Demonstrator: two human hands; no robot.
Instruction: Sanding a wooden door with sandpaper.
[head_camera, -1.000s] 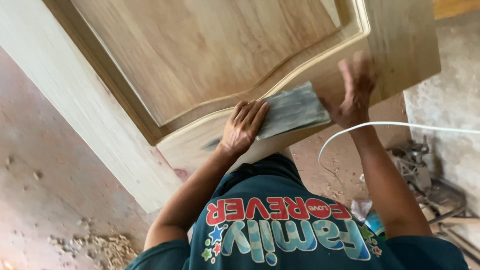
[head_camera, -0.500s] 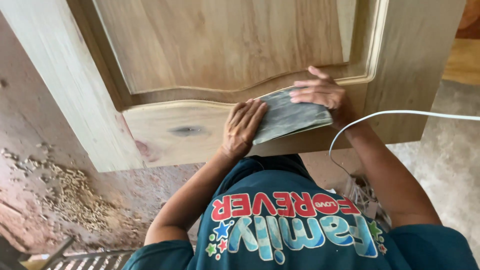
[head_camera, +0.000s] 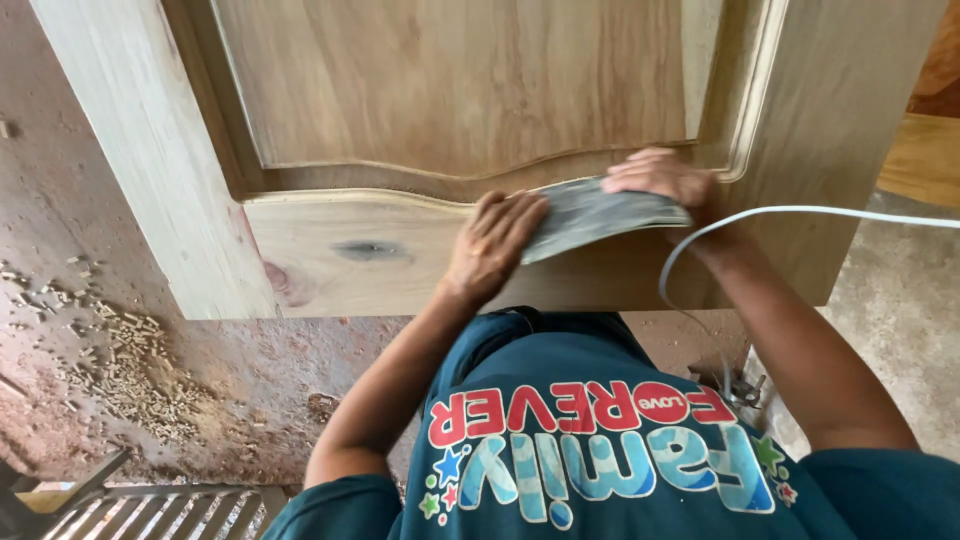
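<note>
A pale wooden door (head_camera: 450, 110) with a raised panel lies flat in front of me. Both hands press a worn grey sheet of sandpaper (head_camera: 590, 215) onto its bottom rail, just below the curved moulding. My left hand (head_camera: 492, 245) grips the sheet's left end, fingers bent over it. My right hand (head_camera: 660, 180) lies on the right end, fingers curled on top. A dark knot (head_camera: 370, 250) marks the rail to the left of my hands.
A white cable (head_camera: 800, 212) loops over my right forearm and trails off to the right. Wood shavings (head_camera: 130, 370) litter the reddish floor at the left. A metal grille (head_camera: 150, 510) shows at the bottom left. More timber (head_camera: 925, 155) lies at the far right.
The view has swung so the door lies squarer across the frame. My right hand came down from the door's edge onto the sandpaper. Both hands have shifted slightly along the rail.
</note>
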